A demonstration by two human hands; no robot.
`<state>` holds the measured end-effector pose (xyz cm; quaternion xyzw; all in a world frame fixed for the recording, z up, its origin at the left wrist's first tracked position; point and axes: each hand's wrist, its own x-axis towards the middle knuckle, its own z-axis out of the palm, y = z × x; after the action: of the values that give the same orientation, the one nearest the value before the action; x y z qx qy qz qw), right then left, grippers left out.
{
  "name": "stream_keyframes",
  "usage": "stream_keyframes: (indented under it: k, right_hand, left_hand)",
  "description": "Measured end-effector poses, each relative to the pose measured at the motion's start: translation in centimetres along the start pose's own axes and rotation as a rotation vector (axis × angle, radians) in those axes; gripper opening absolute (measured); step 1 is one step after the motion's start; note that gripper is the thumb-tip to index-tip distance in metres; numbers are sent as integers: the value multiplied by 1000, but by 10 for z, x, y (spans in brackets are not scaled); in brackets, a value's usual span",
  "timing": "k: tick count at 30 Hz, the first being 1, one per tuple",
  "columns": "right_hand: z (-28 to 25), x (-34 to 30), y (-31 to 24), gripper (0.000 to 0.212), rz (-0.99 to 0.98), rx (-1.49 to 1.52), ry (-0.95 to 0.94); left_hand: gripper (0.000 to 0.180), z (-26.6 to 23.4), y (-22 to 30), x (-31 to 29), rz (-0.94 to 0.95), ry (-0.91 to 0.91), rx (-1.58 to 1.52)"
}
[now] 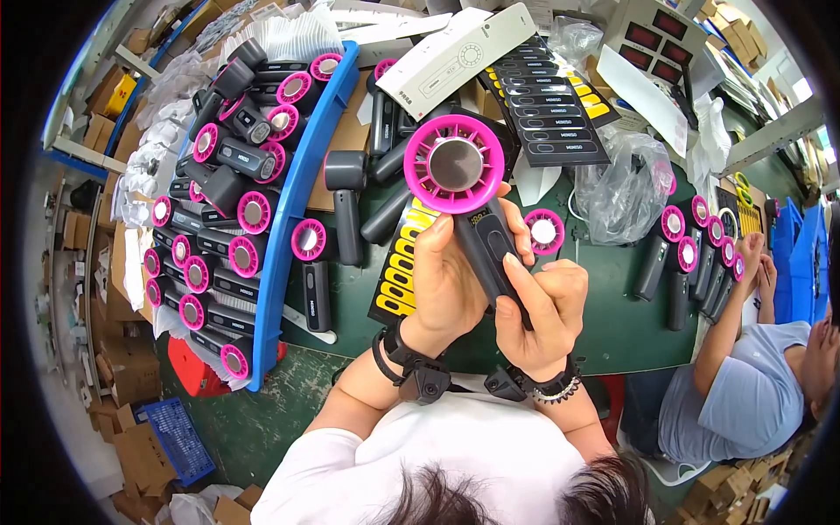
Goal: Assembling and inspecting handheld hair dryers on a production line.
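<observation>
Over the near side of the table I hold a black handheld fan (494, 254) with a pink ring around a silvery round centre. My left hand (446, 280) is closed round its handle, just under the head. A small display is lit at the top of the handle. My right hand (547, 311) grips the lower handle, its index finger touching the oval panel on the front. Behind my hands, a pink-ringed fan (544, 231) lies on the green tabletop. Left of my left hand are black sheets with yellow tabs (398, 271) and another fan (316, 297).
A blue tray (297, 175) heaped with pink-ringed fans stands on the left. Label sheets (551, 114), a white box (455, 61) and a clear plastic bag (623, 188) lie at the back. To the right, a co-worker (744, 385) sits by several upright fans (678, 297).
</observation>
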<state>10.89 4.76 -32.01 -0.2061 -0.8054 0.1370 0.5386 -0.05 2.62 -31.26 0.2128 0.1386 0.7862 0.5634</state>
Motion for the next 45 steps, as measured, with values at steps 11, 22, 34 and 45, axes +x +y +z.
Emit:
stream_keyframes:
  k: [11,22,34,45]
  right_hand:
    - [1,0,4,27,-7,-15,-11]
    - [2,1,5,28,4,-14,20]
    - [2,5,4,28,9,-34,20]
    - [0,6,5,27,13,-41,16]
  left_hand:
    - [54,1,-2,0,-3,-2,34]
    - [56,1,-4,2,-4,2,57]
    - [52,9,-3,4,-16,58,106]
    - [45,11,-5,5,12,73,196]
